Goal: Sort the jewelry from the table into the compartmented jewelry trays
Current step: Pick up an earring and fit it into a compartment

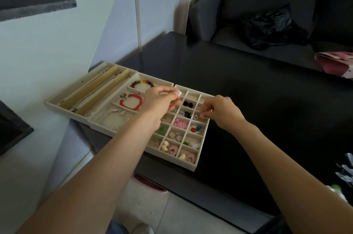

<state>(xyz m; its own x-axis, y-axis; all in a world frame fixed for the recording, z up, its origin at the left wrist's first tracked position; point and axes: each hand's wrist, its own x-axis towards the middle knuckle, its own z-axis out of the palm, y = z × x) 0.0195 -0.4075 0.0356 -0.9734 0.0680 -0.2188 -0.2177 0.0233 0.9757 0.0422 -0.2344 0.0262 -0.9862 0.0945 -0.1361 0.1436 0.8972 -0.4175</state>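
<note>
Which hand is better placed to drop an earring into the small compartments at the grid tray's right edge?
Right, probably. The right hand hovers over the grid tray by its right edge; the left hand sits farther left.

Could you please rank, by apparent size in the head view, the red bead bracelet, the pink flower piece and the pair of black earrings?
1. red bead bracelet
2. pink flower piece
3. pair of black earrings, though it lies slightly farther from the camera.

free: dark counter (257, 90) right of the trays is open | blocked: wall (47, 46) close on the left | both hands over grid tray (198, 157)
</note>
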